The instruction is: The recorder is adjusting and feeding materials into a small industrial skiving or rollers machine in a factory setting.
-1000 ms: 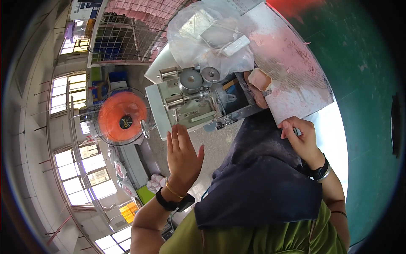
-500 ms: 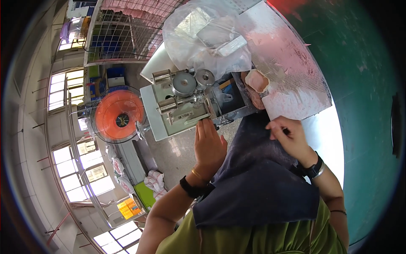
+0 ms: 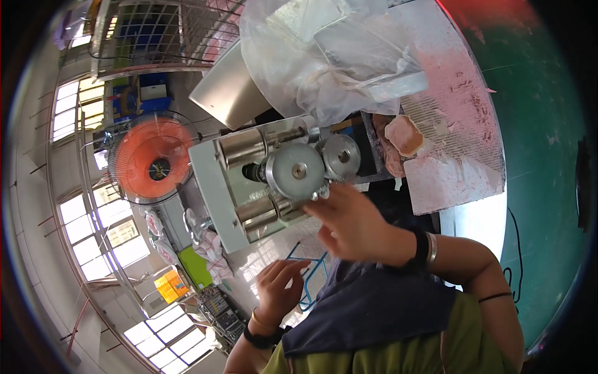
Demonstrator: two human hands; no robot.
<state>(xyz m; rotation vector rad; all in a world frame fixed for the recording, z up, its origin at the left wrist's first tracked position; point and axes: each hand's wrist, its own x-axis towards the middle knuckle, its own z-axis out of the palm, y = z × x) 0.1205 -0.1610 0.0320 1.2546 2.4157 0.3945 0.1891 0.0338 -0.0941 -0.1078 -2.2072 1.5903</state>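
Observation:
A bench-top machine [image 3: 215,193] with a pale green-grey body stands in front of me. It carries metal cylinders [image 3: 243,146] and two round metal wheels, a larger wheel [image 3: 298,171] and a smaller wheel [image 3: 341,156]. My right hand [image 3: 355,224] reaches over the machine's near side, fingers stretched toward the lower rim of the larger wheel and thumb apart. Its fingertips are at a small shiny part there; no held item shows. Nearer to me and lower, my left hand [image 3: 280,288] hangs off the machine, fingers loosely bent with a gap to the thumb, holding nothing visible.
Right of the machine, a pink-dusted board [image 3: 455,181] bears a small pink-filled tray [image 3: 405,136]. A clear plastic bag [image 3: 330,62] lies beyond the machine. An orange fan [image 3: 152,156] stands at left, below a wire cage [image 3: 156,31]. A blue frame [image 3: 308,283] is on the floor.
My right hand has moved up and left from beside the apron to the wheels. My left hand has withdrawn from the machine's front edge toward me. The machine now appears larger.

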